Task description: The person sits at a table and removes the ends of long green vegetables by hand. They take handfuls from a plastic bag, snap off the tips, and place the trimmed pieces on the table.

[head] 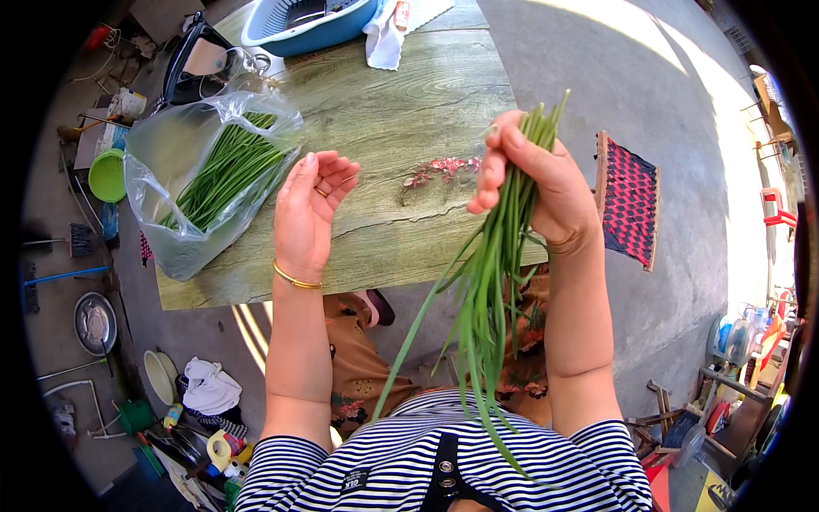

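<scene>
A bunch of green garlic chives (499, 230) is held in my right hand (544, 173), near the cut ends. Its pale stem ends point away from me, and the loose leaves hang down toward my striped shirt. My left hand (313, 205) is raised above the table's near side, fingers apart and slightly curled, with nothing in it. Just left of that hand lies a clear plastic bag (160, 147), its mouth open, with more chives (230, 173) inside. Small reddish scraps (441, 169) lie on the wood-grain table (384, 121) between my hands.
At the table's far edge stands a blue plastic basin with a basket (313, 29), beside a white cloth (387, 41). A black bag (198, 61) is at the far left corner. A woven stool (630, 198) stands on the concrete floor to the right.
</scene>
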`<state>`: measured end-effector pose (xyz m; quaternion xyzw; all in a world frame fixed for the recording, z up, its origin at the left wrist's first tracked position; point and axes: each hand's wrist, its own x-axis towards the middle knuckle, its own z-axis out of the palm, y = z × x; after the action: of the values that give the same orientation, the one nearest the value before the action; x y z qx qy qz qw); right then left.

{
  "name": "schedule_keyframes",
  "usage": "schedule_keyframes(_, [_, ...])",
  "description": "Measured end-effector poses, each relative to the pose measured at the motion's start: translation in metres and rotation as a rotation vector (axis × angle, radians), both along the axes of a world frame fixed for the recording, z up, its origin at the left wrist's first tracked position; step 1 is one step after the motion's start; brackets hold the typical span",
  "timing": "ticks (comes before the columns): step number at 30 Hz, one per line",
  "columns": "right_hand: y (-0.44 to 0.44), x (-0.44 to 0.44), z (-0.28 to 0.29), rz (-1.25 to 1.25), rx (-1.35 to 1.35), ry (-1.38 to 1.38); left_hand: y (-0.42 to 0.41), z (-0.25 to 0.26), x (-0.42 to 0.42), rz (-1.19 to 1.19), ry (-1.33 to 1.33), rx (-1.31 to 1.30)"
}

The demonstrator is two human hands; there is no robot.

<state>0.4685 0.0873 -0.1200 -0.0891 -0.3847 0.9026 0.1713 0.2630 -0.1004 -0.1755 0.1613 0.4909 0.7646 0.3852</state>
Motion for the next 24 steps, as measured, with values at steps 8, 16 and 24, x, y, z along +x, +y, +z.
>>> schedule_keyframes(8, [-0.021, -0.070, -0.041, -0.293, -0.265, -0.062, 0.025, 0.000, 0.043, -0.385, 0.026, 0.029])
schedule_keyframes(16, [-0.019, -0.073, -0.031, -0.353, -0.184, 0.020, 0.023, 0.011, 0.048, -0.515, 0.003, -0.202])
schedule_keyframes(24, [0.010, -0.039, -0.029, -0.655, 0.049, -0.165, 0.079, 0.000, -0.001, -0.101, 1.073, -0.568])
